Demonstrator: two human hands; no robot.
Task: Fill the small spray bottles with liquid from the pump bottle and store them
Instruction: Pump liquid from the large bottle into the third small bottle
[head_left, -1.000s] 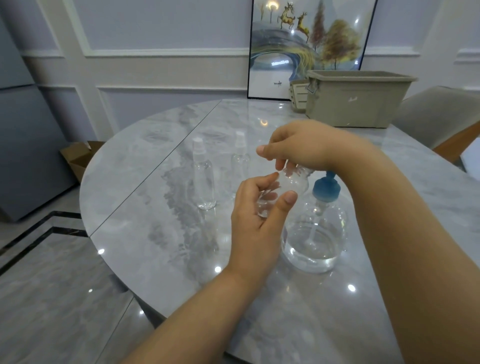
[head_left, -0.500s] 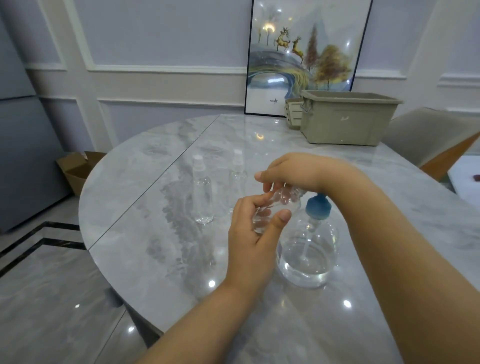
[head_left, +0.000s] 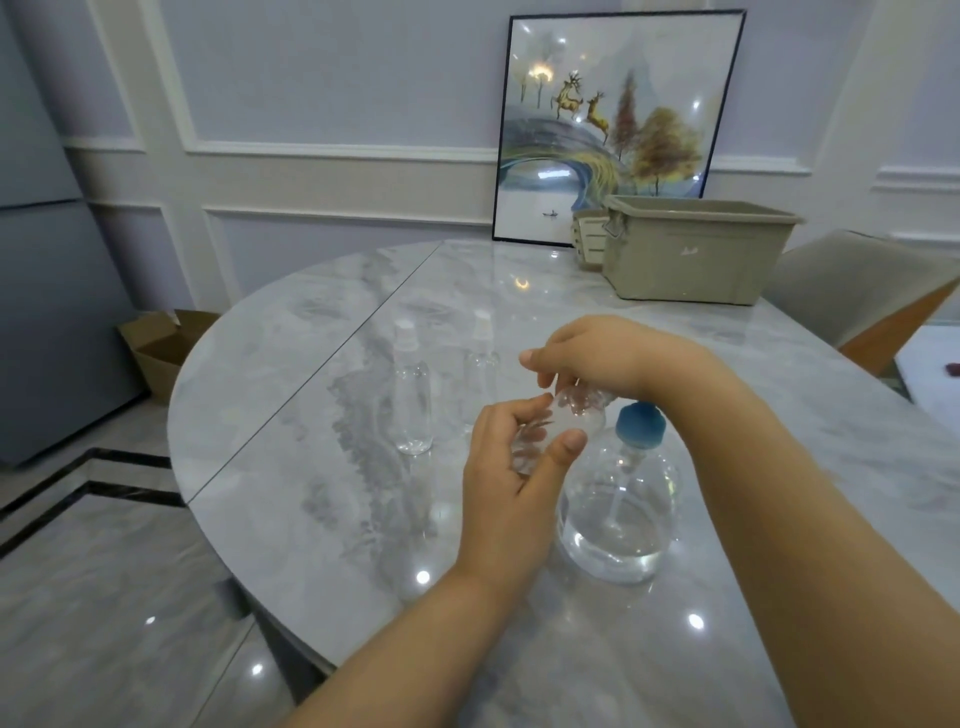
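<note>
My left hand (head_left: 511, 483) grips a small clear spray bottle (head_left: 558, 431) tilted above the table. My right hand (head_left: 597, 356) pinches the top of that same bottle from above, hiding its cap. Just right of them stands the round clear pump bottle (head_left: 618, 514) with a blue pump head, holding some clear liquid. Two more small clear spray bottles stand upright behind: one (head_left: 412, 395) at the left, the other (head_left: 482, 358) partly hidden by my hands.
A beige plastic bin (head_left: 696, 254) sits at the table's far right, with a smaller slatted basket (head_left: 587, 239) beside it and a framed picture (head_left: 613, 124) leaning on the wall. A chair (head_left: 857, 291) stands at the right; a cardboard box (head_left: 166, 348) lies on the floor left.
The camera has tilted up, so the hands and bottles sit lower in view. Both hands still hold the small bottle, my left fingers closing a little more round it.
</note>
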